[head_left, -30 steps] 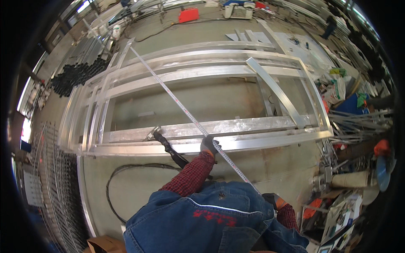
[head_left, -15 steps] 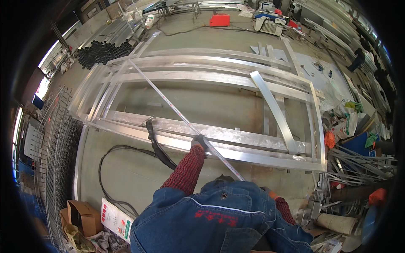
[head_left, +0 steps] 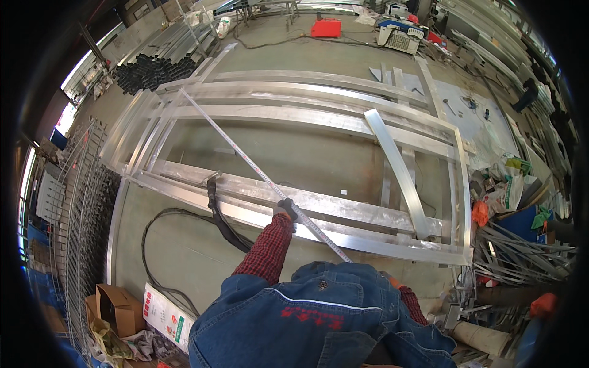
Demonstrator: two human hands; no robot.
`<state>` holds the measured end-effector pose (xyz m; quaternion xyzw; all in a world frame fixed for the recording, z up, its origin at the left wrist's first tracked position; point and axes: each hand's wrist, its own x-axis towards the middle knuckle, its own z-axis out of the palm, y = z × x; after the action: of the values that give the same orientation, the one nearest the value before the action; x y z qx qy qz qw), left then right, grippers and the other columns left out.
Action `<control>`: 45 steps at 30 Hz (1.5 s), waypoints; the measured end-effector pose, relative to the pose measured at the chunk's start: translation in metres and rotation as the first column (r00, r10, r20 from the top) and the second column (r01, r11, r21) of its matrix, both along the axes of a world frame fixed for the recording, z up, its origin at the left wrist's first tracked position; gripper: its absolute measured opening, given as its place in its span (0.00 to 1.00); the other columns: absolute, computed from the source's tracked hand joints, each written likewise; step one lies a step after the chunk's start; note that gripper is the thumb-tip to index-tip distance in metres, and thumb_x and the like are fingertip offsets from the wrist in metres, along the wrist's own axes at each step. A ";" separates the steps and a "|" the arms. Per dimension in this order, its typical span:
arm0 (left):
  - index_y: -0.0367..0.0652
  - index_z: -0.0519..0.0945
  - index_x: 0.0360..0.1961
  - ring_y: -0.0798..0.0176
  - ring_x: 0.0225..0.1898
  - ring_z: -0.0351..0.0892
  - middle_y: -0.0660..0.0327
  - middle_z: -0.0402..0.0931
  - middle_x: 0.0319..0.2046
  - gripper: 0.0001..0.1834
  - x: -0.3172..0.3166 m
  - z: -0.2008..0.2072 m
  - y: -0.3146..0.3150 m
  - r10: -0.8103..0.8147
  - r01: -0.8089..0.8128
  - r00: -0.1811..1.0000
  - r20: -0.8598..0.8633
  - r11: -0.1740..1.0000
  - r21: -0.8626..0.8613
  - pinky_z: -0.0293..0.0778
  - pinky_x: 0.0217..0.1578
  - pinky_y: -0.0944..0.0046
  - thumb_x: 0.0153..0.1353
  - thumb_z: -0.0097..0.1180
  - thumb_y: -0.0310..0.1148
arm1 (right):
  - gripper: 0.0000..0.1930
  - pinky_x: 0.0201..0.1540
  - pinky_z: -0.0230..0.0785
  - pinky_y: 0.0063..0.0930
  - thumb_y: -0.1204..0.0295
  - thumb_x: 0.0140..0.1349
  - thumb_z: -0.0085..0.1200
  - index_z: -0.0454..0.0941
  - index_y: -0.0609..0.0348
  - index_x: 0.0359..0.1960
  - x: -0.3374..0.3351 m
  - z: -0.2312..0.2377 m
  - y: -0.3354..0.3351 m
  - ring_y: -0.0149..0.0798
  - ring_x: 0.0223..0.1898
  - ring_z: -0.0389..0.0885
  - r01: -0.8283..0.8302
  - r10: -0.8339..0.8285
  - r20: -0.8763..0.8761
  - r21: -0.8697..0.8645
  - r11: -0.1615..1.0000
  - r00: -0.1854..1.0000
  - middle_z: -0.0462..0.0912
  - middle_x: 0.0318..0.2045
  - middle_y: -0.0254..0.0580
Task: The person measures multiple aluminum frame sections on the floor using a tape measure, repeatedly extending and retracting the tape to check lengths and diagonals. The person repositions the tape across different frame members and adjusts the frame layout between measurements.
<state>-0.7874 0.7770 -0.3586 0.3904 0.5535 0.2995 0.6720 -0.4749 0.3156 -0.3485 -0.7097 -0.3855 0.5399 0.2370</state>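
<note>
Leftmost, an open cardboard box (head_left: 126, 314) sits near a looping black cable (head_left: 145, 246). A white tape measure (head_left: 259, 172) runs diagonally across the metal frame (head_left: 380, 244), and the worker's left hand (head_left: 286, 210) pinches it by the frame's near side. Farther right, the blue jacket (head_left: 307, 322) mostly hides the right hand (head_left: 394, 282), so I cannot tell its grip; a loose bar (head_left: 396, 175) lies slantwise across the frame.

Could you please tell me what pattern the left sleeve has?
The left sleeve is checked in red and black, best seen in the head view.
</note>
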 end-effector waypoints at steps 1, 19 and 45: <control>0.43 0.76 0.36 0.62 0.27 0.76 0.61 0.72 0.23 0.12 0.002 -0.001 0.002 0.077 -0.076 0.996 0.044 0.997 -0.035 0.77 0.32 0.57 0.68 0.48 0.41 | 0.21 0.52 0.75 0.34 0.60 0.67 0.58 0.83 0.61 0.55 0.001 0.000 0.002 0.37 0.46 0.84 0.002 -0.002 0.000 -0.003 1.000 1.000 0.88 0.48 0.45; 0.43 0.77 0.38 0.61 0.26 0.76 0.61 0.75 0.24 0.12 0.010 -0.084 0.041 0.037 -0.040 0.998 0.051 0.997 0.067 0.76 0.30 0.57 0.67 0.50 0.40 | 0.21 0.51 0.75 0.34 0.59 0.67 0.58 0.83 0.61 0.55 0.019 0.003 0.027 0.37 0.45 0.84 0.022 -0.023 -0.008 -0.050 0.998 1.000 0.88 0.47 0.44; 0.43 0.79 0.43 0.60 0.29 0.79 0.60 0.79 0.29 0.14 0.042 0.002 0.003 0.122 -0.101 0.988 0.091 0.973 -0.210 0.77 0.28 0.60 0.70 0.51 0.42 | 0.20 0.50 0.76 0.34 0.59 0.67 0.58 0.84 0.60 0.54 0.044 0.011 0.024 0.36 0.44 0.83 0.027 -0.029 -0.018 -0.105 0.994 0.999 0.88 0.45 0.43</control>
<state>-0.7451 0.7804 -0.3564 0.2713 0.5668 0.2981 0.7185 -0.4310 0.3399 -0.3377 -0.7213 -0.3443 0.5628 0.2107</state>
